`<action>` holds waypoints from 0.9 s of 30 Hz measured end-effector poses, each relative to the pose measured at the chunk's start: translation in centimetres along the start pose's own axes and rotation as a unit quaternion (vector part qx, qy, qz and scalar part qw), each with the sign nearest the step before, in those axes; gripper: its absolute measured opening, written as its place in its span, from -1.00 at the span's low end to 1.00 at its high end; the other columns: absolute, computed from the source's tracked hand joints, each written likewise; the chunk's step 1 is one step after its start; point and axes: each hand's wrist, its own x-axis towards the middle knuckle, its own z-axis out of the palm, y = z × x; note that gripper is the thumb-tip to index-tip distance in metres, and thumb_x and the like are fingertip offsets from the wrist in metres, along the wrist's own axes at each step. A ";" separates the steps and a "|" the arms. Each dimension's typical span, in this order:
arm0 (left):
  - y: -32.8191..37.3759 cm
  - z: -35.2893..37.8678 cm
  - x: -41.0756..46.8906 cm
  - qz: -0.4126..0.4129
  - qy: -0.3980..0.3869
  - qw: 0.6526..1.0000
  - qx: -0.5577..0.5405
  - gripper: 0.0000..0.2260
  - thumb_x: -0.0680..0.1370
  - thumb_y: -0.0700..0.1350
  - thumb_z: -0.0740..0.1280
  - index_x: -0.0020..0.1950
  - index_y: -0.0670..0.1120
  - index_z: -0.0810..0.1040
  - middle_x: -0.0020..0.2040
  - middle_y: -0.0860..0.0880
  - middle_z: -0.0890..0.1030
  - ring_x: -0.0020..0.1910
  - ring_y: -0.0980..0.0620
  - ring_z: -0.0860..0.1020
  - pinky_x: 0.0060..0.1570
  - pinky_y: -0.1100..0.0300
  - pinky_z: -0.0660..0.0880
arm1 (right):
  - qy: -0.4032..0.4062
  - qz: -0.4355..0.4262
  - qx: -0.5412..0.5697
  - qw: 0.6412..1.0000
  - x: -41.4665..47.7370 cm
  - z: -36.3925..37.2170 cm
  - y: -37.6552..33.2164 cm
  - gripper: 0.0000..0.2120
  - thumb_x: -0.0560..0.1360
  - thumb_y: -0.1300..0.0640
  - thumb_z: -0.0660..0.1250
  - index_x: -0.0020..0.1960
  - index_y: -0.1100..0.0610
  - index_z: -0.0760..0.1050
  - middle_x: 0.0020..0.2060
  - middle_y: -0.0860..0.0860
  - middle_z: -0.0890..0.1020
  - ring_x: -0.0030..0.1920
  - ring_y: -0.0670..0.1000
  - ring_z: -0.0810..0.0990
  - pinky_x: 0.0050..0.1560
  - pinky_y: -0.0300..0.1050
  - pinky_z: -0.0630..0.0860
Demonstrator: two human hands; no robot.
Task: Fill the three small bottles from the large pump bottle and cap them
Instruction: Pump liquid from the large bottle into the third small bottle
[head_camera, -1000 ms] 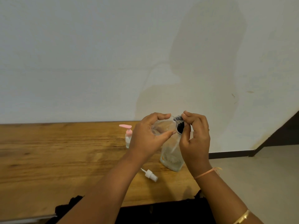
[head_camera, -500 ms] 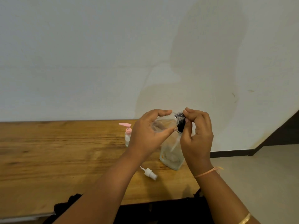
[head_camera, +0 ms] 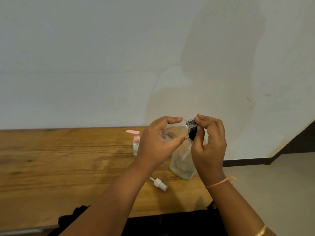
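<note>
My left hand (head_camera: pixel 156 143) grips a small clear bottle (head_camera: pixel 172 133) lying sideways above the table. Its neck points right, and my right hand (head_camera: pixel 208 143) pinches the black ribbed cap (head_camera: pixel 192 129) at that neck. Behind and below the hands stands the large clear bottle (head_camera: pixel 182 165), its top hidden by them. A small bottle with a pink pump (head_camera: pixel 136 142) stands upright to the left. A loose white pump head (head_camera: pixel 159 183) lies on the wooden table (head_camera: pixel 59 164) in front.
The table ends just right of the large bottle, with tiled floor (head_camera: pixel 272 184) beyond. A white wall (head_camera: pixel 119 65) rises directly behind the table. Dark cloth (head_camera: pixel 170 223) hangs under the near table edge.
Both hands with the small bottle and cap have risen slightly. My right fingers have shifted around the black cap. Everything on the table stays put.
</note>
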 end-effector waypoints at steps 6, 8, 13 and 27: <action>-0.4 0.0 0.1 -0.025 -0.006 0.999 -0.020 -0.65 0.33 -0.08 0.56 -0.02 0.23 0.52 0.01 0.30 0.59 -0.05 0.26 0.58 -0.04 0.32 0.55 | -0.004 -0.006 0.003 1.000 -0.2 0.4 0.6 -0.81 0.46 0.40 0.19 -0.01 0.29 0.53 0.00 0.00 0.47 0.05 0.01 0.52 0.09 -0.29 0.47; -0.5 0.2 -0.1 -0.031 -0.010 0.999 -0.024 -0.64 0.33 -0.10 0.56 -0.03 0.23 0.52 -0.01 0.31 0.59 0.00 0.31 0.56 -0.03 0.37 0.52 | -0.011 -0.019 0.004 1.000 -0.4 0.4 1.1 -0.80 0.47 0.36 0.16 0.01 0.31 0.53 0.01 0.00 0.47 0.06 -0.01 0.51 0.11 -0.29 0.45; -0.7 0.2 -0.5 -0.034 -0.007 0.999 -0.037 -0.64 0.33 -0.10 0.55 -0.02 0.23 0.53 0.02 0.28 0.60 0.05 0.22 0.58 0.03 0.27 0.55 | -0.016 -0.021 0.009 1.000 -0.6 0.3 1.0 -0.79 0.48 0.34 0.15 0.02 0.29 0.52 0.00 -0.03 0.49 0.07 0.00 0.52 0.11 -0.20 0.48; -0.3 0.0 -0.3 -0.021 -0.009 1.000 -0.014 -0.63 0.33 -0.12 0.56 -0.02 0.23 0.52 -0.03 0.35 0.58 -0.05 0.31 0.57 -0.02 0.45 0.47 | -0.027 -0.023 -0.002 0.999 -0.5 -0.1 1.4 -0.77 0.47 0.41 0.16 0.04 0.31 0.54 0.02 0.00 0.46 0.09 -0.03 0.51 0.15 -0.26 0.46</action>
